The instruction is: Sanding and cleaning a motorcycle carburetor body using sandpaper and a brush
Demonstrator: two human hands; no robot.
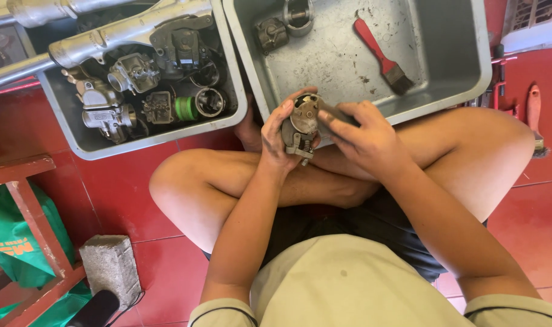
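1. Grey tray (452, 66), upper right, holds a red brush (382, 54) and loose parts.
2. Green bag (9, 242), lower left, bears orange lettering.
3. Carburetor (301, 124), frame centre: left hand (276, 136) grips it; right hand (364, 136) pinches a tool against it.
4. Risk: a slip could drop the carburetor onto the legs.

The carburettor body (301, 125) is showing as dull, grimy cast metal, matt grey with brownish staining, and the tray (452, 60) beyond it is reading as smooth grey plastic, its floor scuffed and speckled with dirt. The brush (382, 56) is presenting a glossy red handle, a metal ferrule and dark bristles. The floor tiles (118, 194) are appearing as red ceramic with a slight sheen, while the block (109, 263) is looking like rough, porous grey concrete.
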